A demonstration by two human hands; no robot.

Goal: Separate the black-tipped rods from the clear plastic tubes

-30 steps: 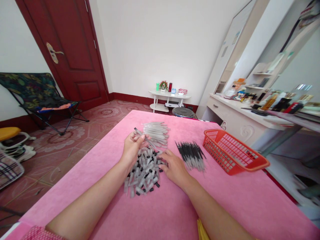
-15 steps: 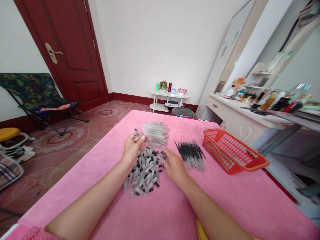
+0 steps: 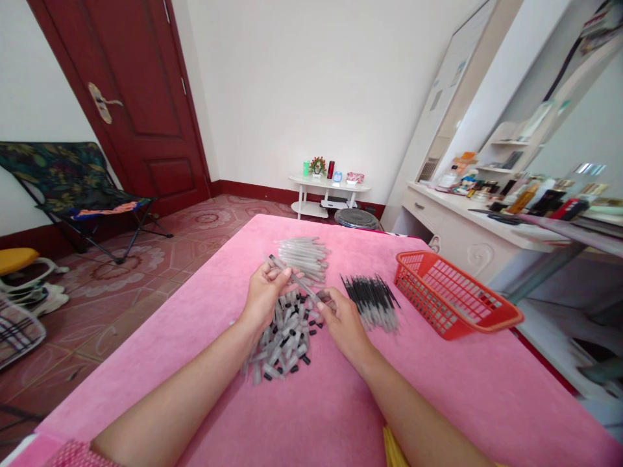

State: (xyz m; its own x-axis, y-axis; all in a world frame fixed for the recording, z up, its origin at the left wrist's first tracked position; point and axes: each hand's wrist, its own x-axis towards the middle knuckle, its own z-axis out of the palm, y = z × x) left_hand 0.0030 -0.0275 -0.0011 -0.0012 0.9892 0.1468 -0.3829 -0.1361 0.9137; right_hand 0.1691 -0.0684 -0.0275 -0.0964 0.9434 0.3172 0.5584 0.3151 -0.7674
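Note:
My left hand (image 3: 264, 295) is closed round the upper part of a clear pen (image 3: 304, 285) with a black end, which slants down to the right. At its lower end the fingers of my right hand (image 3: 344, 322) pinch it; whether a cap is between them I cannot make out. Under and in front of the hands lies a heap of clear pen caps with black parts (image 3: 287, 340). Beyond them is a stack of clear pen barrels (image 3: 304, 254). Right of my right hand lies a bundle of black-and-clear ink refills (image 3: 370, 301).
A red plastic basket (image 3: 438, 295) stands at the right on the pink-covered table (image 3: 311, 415). Farther right is a white dresser (image 3: 467, 227) with bottles. A folding chair (image 3: 82, 188) stands left, and a small white stand (image 3: 328, 183) by the back wall.
Both hands have shifted slightly to the right with the pen. My right fingers have closed in on its lower end, where they were looser before.

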